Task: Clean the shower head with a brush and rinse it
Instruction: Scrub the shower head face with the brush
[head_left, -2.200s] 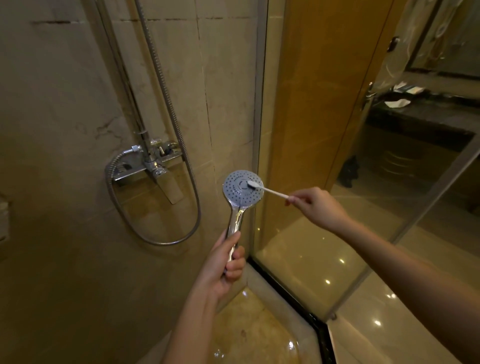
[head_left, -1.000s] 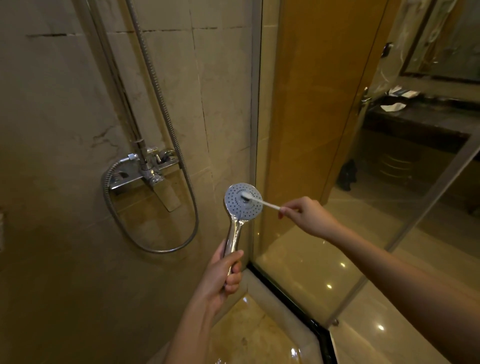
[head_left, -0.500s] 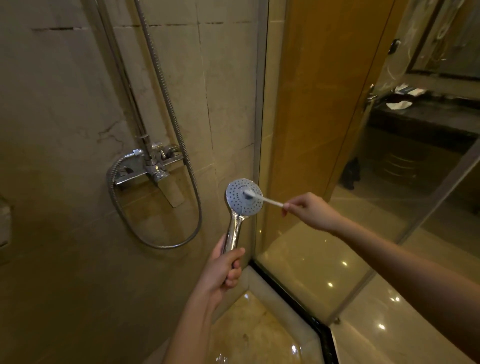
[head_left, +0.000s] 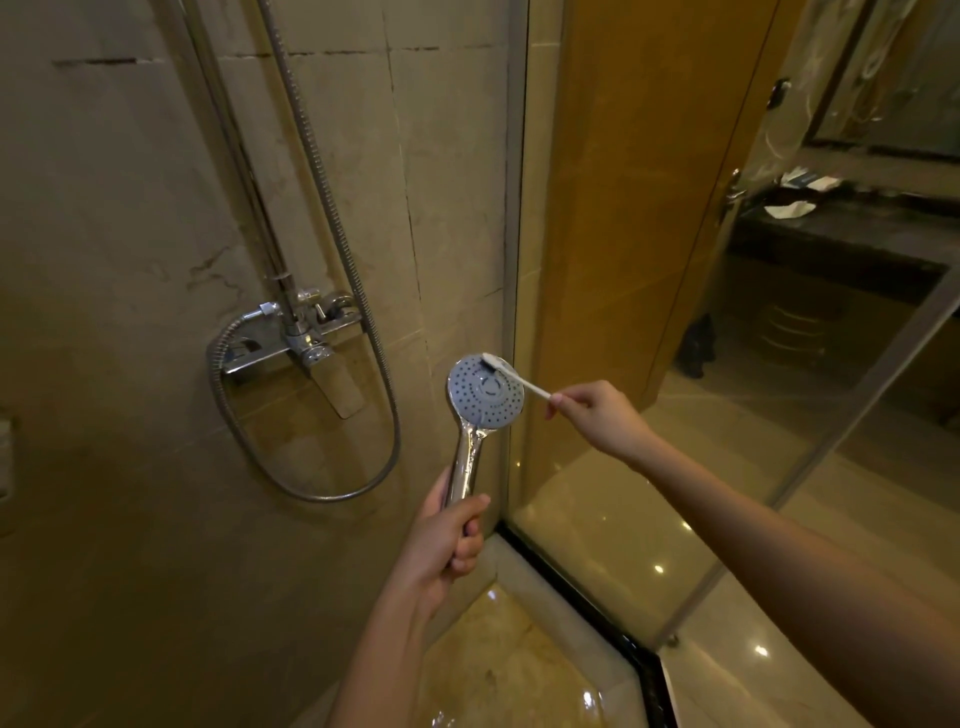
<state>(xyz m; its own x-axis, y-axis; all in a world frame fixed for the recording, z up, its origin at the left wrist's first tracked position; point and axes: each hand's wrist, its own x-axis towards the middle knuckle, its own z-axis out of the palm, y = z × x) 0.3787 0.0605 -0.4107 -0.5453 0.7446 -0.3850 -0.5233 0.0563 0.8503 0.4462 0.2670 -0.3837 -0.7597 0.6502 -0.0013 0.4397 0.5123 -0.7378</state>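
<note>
Since the earlier frames the brush (head_left: 514, 375) has slid from the middle of the shower head (head_left: 485, 392) up to its top rim, where the bristle end now touches the spray face near the upper right edge. The right hand (head_left: 597, 415) pinches the far end of the thin white handle between thumb and fingers (head_left: 558, 401), the other fingers curled in. The brush's long axis runs from that hand up and to the left, so the bristles lie left of and slightly above the pinch. The left hand (head_left: 449, 545) is wrapped tight around the lower part of the chrome handle, fingers (head_left: 470, 545) closed over it, thumb along the front. The shower head is held in the air in front of the tiled wall (head_left: 130, 234), just left of the glass door (head_left: 649, 312), below and right of the tap (head_left: 301, 338). Its long axis stands nearly upright, leaning a little right at the top, and the round spray face points toward the camera. The right hand is the nearer one to the face, so the next scrubbing stroke probably falls to it, down across the nozzles. No water is running; rinsing is not yet begun
</note>
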